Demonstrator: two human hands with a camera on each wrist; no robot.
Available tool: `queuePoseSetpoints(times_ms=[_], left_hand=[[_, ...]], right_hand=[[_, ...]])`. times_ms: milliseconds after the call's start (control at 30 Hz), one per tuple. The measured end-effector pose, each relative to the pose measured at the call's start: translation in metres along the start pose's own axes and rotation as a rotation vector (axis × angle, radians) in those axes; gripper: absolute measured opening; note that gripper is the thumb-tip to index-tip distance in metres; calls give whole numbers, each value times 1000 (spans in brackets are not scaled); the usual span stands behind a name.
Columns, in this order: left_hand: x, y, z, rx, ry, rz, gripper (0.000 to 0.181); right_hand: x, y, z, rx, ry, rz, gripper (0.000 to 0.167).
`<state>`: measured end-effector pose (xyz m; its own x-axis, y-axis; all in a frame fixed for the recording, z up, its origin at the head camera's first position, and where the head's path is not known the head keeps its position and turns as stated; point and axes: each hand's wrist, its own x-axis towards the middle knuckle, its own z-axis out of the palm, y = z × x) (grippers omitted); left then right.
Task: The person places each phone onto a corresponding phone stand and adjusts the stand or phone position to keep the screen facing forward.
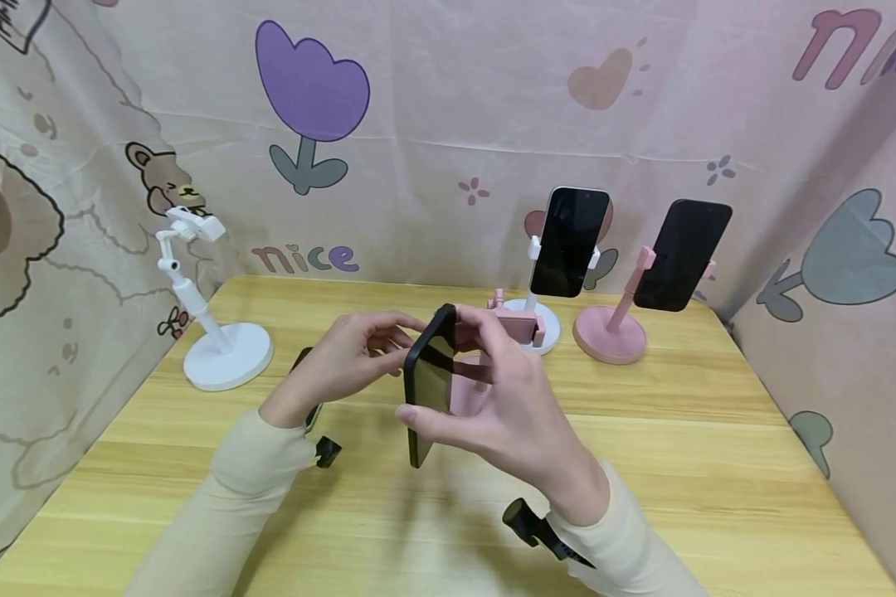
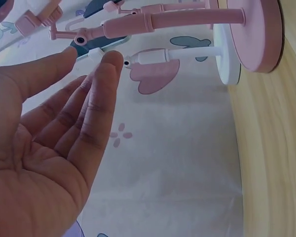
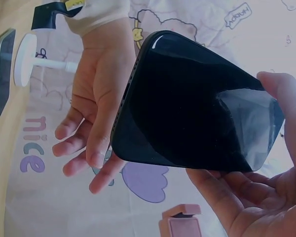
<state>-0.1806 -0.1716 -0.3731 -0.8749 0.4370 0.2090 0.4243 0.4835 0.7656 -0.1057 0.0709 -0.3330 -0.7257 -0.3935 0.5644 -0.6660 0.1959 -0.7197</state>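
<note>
My right hand [image 1: 511, 406] holds a black smartphone [image 1: 431, 377] upright by its edges, thumb on one side and fingers on the other. In the right wrist view the phone's dark glossy screen [image 3: 187, 108] faces the camera. Beside the phone is my left hand [image 1: 351, 356], its fingers loosely bent and nothing between them in the left wrist view. Whether its fingertips touch the phone I cannot tell. Just beyond the hands stands a pink phone stand [image 2: 187, 20] with a vacant clamp [image 1: 521, 326]; the right hand and phone partly cover it in the head view.
At the back right, a white stand [image 1: 551, 327] and another pink stand [image 1: 611, 336] each carry a dark phone. A white stand [image 1: 227, 356] with a vacant clamp is at the left. Another phone [image 3: 5, 71] lies on the wooden table [image 1: 679, 464], partly beneath my left wrist. Printed cloth hangs behind.
</note>
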Motion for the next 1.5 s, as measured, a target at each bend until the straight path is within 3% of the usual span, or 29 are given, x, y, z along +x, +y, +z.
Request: queuePoseSetpoints(times_ms=[433, 567, 867, 1033, 1400, 1500], left_hand=[[-2, 12, 11, -115, 40, 154, 38], [-2, 16, 15, -123, 49, 175, 39], [-3, 20, 24, -120, 89, 181, 41], [-1, 23, 29, -122, 99, 194, 42], [2, 27, 38, -128, 119, 189, 44], [3, 29, 40, -135, 129, 193, 43]], right_hand=[[-1, -4, -14, 15, 70, 29, 84], [-1, -4, -18, 38, 80, 23, 83], [1, -5, -28, 28, 129, -21, 78], [4, -4, -35, 87, 163, -49, 73], [4, 0, -50, 104, 260, -14, 76], [4, 0, -53, 151, 293, 0, 75]])
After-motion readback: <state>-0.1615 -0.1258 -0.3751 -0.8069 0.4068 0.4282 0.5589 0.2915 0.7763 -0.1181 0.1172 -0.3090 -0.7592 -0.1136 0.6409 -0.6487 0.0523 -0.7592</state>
